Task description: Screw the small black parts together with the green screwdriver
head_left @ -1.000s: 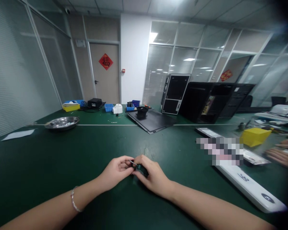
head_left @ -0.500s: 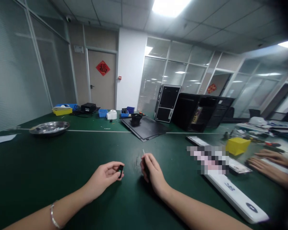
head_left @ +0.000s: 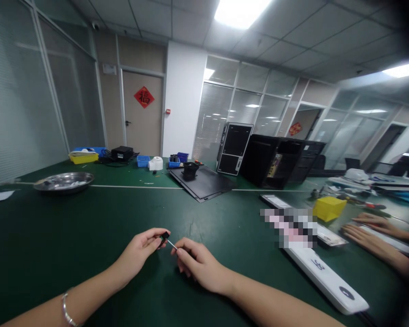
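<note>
Left hand [head_left: 143, 245] pinches a block [head_left: 164, 236], thumb against fingers: small, black, box-shaped, dark green on one face, held tilted just above the table [head_left: 105, 222]. Right hand [head_left: 204, 265] clamped on a thin, straight rod [head_left: 172, 245], pale and slightly shiny, gripped between thumb and fingertips, other fingers curled beneath. Rod slants up and left to the block; whether its tip enters or only touches, cannot tell. The two hands stand near each other, a small gap between, bridged by the rod. Bracelet [head_left: 66, 309] on left wrist: narrow, silvery band. Table surface smooth, deep green, faintly glossy, a pale line running across it beyond the hands. Far left, a round, shallow dish [head_left: 66, 189] of polished metal, whitish bits inside, too small to name. Ahead, a flat, dark, matte panel [head_left: 214, 184] with a black, flared, funnel-like piece [head_left: 190, 170] standing on it. Behind, to the right, an upright tower [head_left: 236, 144], black-faced, pale-edged; beside it a boxy black case [head_left: 259, 159] with a hollow, shadowed interior. Right side: long white bar [head_left: 322, 272], smooth, round-ended, dark handwritten marks on top; yellow box [head_left: 329, 209], angular; past it, a co-worker's hands [head_left: 371, 229], blurred.
</note>
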`<state>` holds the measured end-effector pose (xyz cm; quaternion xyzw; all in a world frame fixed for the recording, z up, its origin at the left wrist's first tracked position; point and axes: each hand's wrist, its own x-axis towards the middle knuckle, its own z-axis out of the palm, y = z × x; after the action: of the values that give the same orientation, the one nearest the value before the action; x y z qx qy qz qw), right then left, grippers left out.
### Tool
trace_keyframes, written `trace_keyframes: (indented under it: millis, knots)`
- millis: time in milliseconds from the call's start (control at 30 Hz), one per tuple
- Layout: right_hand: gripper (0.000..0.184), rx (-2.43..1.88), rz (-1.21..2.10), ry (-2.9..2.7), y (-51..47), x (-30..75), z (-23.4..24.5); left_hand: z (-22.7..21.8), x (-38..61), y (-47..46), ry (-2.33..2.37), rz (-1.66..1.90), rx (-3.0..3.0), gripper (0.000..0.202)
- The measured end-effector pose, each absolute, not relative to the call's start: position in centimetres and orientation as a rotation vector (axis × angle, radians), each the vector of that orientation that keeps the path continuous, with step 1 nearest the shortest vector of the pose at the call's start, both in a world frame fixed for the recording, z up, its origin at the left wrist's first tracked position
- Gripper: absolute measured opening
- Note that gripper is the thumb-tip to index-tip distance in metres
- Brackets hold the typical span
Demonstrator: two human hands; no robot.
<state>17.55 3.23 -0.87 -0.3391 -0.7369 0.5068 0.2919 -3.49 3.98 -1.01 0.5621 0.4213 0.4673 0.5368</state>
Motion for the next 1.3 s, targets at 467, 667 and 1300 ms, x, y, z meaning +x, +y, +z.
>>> trace_keyframes:
  millis: [467,667,1300]
  knots:
    - [0.040,-0.905,1.329,-1.992,2.7,17.4,0.0,-1.6,-3.6,4.0,1.023,1.153,1.315,0.044]
    - [0.038,-0.892,1.305,-2.016,2.9,17.6,-0.4,-1.6,-3.5,4.1,1.031,1.149,1.333,0.045]
    - [0.051,-0.881,1.301,-2.028,2.6,17.5,0.2,-0.4,-3.4,3.4,1.083,1.039,1.582,0.042]
